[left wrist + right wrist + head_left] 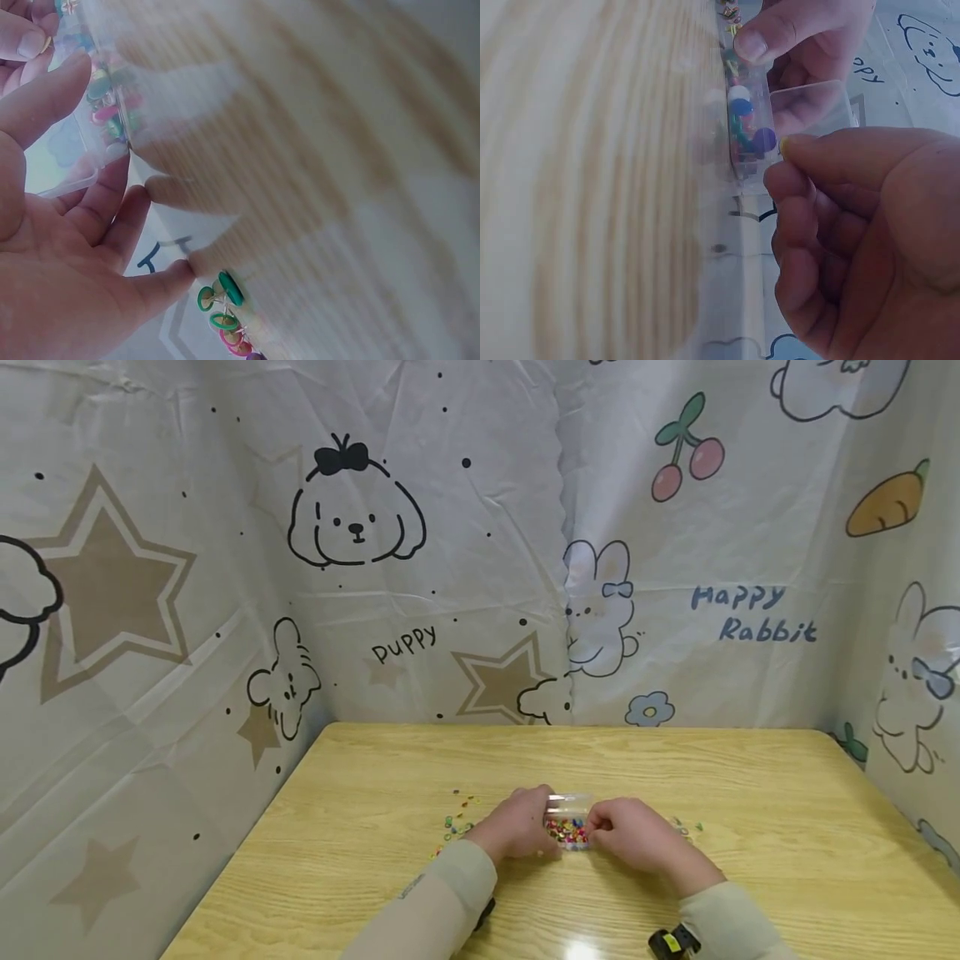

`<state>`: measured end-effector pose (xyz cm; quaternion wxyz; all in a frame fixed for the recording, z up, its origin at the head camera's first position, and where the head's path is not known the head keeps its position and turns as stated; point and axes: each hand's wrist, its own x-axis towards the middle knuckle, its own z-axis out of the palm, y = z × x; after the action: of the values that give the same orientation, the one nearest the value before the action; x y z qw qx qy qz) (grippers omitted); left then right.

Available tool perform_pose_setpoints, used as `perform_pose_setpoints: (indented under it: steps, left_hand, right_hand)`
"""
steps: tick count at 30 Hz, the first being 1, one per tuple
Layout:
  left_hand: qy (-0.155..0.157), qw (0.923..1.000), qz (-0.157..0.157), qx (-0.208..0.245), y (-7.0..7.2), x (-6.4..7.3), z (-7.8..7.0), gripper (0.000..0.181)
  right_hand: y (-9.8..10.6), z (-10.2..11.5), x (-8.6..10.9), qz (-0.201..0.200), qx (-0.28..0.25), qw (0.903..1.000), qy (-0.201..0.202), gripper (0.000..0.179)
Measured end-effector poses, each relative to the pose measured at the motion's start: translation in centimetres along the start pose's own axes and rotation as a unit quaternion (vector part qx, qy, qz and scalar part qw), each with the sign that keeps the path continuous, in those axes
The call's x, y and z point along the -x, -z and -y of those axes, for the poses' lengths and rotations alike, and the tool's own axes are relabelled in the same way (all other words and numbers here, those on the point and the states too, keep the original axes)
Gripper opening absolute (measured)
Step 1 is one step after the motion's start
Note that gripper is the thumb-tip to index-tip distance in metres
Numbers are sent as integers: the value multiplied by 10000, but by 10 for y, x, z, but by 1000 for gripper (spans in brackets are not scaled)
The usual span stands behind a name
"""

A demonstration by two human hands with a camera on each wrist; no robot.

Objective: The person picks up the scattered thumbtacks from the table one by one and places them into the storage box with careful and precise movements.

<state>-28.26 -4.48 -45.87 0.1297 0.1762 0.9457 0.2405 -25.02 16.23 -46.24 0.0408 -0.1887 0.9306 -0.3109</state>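
left hand (521,823) grips clear box (576,847) at its 9 o'clock, right hand (628,833) at 3 pinches yellow bit (784,145), pin maybe

Clear plastic box (570,804) — glossy, wood-grain table (360,827) — shiny

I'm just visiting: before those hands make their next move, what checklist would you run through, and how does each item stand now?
1. Clear box steadied: ok, the left hand holds it.
2. Lid open: ok, it stands away from the box's opening.
3. Yellow piece secure: ok, the right hand pinches it between thumb and finger.
4. Yellow piece right over the opening: cannot tell; it is close to the box, but the depth is unclear.
5. All small pieces gathered: not ok, loose ones lie on the table to the left and right of the hands.
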Motion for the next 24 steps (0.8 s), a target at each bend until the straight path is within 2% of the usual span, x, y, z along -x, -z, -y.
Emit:
perform_pose_setpoints:
  steps: [10, 17, 24]
  left_hand:
    - [-8, 10000, 66, -5, 1, 1, 0, 66]
    - [1, 10000, 28, -80, 2, 3, 0, 67]
    - [19, 10000, 9, -83, 1, 4, -2, 67]
  right_hand:
    - [-3, 7, -3, -107, 579, 9982, -93, 20]
    - [-2, 10, -7, -169, 1206, 9921, 284, 19]
    - [18, 5, -1, -221, 971, 9950, -88, 13]
